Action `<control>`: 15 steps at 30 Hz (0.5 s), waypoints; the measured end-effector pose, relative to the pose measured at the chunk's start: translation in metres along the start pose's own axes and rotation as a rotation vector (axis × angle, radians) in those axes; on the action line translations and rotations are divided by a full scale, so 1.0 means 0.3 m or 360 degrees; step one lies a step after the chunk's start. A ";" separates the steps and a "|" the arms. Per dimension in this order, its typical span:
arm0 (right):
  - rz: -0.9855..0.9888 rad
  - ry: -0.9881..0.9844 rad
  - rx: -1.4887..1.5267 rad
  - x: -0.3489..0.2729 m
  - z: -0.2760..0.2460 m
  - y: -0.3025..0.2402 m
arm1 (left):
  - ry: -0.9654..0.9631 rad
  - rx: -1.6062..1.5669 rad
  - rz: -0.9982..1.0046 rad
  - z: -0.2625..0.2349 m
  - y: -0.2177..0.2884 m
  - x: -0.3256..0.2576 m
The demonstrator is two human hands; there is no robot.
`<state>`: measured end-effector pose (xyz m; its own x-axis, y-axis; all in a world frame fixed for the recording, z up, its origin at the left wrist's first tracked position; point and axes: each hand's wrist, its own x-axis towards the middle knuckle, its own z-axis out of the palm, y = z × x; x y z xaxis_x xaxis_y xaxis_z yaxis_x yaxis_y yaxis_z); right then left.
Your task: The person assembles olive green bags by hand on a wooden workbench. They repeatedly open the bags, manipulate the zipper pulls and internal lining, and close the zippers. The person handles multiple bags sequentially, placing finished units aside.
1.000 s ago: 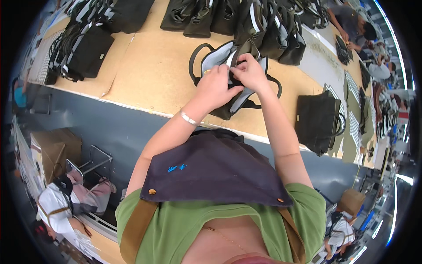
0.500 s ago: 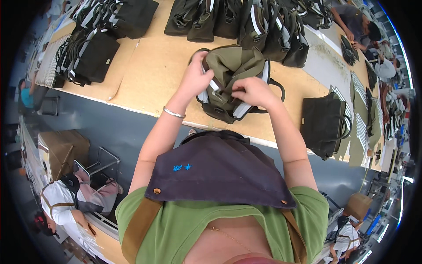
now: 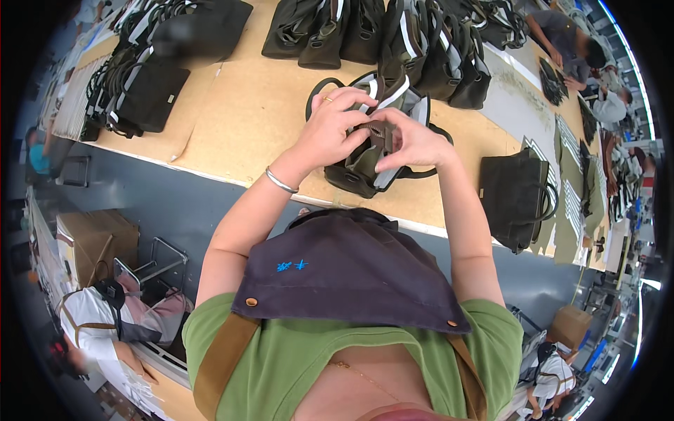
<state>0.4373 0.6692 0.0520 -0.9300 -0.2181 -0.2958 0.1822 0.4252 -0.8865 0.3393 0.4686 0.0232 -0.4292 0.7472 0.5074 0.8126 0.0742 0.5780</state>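
Both forearms come up from the lower edge and meet over the wooden table (image 3: 232,119). The left hand (image 3: 333,126) is bent at the wrist, with a silver bracelet (image 3: 281,181) on it and a ring on one finger; its fingers curl over the top of an open dark olive bag (image 3: 368,158) and grip the fabric there. The right hand (image 3: 414,140) comes from the other side, its fingers also curled, and it pinches the same small part of the bag between thumb and fingers. The two hands are just beside each other, almost touching, above the mouth of the bag.

The bag lies on the table near its front edge, right in front of the person, with a light grey lining visible inside and black handles on both sides. Behind it stands a row of dark bags (image 3: 393,35). One more dark bag (image 3: 516,196) lies to the right, and a pile of black bags (image 3: 140,91) lies on the left. The person wears a dark apron (image 3: 344,270) over a green shirt.
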 end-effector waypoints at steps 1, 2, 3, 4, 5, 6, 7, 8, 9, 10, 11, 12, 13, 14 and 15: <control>-0.0188 0.0083 -0.0127 0.008 0.014 0.017 | 0.0025 -0.0050 0.0046 0.002 -0.011 0.000; -0.0373 0.0167 -0.0259 0.019 0.033 0.045 | -0.0003 -0.0101 0.0053 -0.001 -0.013 0.003; -0.0559 0.0250 -0.0392 0.026 0.043 0.065 | -0.0032 -0.0152 0.0061 -0.008 -0.014 0.006; -0.0754 0.0335 -0.0702 0.026 0.048 0.059 | -0.0066 -0.0205 0.0064 -0.012 -0.013 0.006; -0.0691 0.0343 -0.0753 0.024 0.048 0.057 | -0.0108 -0.0185 0.0113 -0.017 -0.011 0.011; -0.0628 0.0351 -0.0803 0.024 0.045 0.056 | -0.0150 -0.0164 0.0161 -0.022 -0.011 0.020; -0.0570 0.0358 -0.0857 0.025 0.042 0.052 | -0.0188 -0.0139 0.0211 -0.027 -0.012 0.025; -0.0598 0.0391 -0.0862 0.020 0.039 0.049 | -0.0253 -0.0226 0.0146 -0.026 -0.010 0.025; -0.0627 0.0424 -0.0867 0.009 0.037 0.047 | -0.0317 -0.0313 0.0081 -0.024 -0.008 0.023; -0.0661 0.0452 -0.0872 0.001 0.038 0.043 | -0.0377 -0.0395 0.0012 -0.023 -0.007 0.022; -0.0578 0.0515 -0.0927 -0.010 0.043 0.038 | -0.0315 -0.0349 0.0060 -0.016 -0.012 0.021; -0.0495 0.0577 -0.0980 -0.026 0.053 0.032 | -0.0251 -0.0302 0.0108 -0.003 -0.019 0.021; -0.0411 0.0638 -0.1030 -0.042 0.063 0.027 | -0.0191 -0.0255 0.0153 0.000 -0.018 0.023; -0.0355 0.0698 -0.0950 -0.057 0.068 0.014 | -0.0192 -0.0286 0.0113 -0.003 -0.016 0.024; -0.0372 0.0698 -0.0944 -0.060 0.061 0.022 | -0.0192 -0.0317 0.0071 -0.010 -0.011 0.025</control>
<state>0.4610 0.6597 0.0449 -0.9872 -0.0452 0.1532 -0.1211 0.8373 -0.5331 0.3321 0.4720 0.0271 -0.3344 0.8213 0.4623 0.7308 -0.0837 0.6774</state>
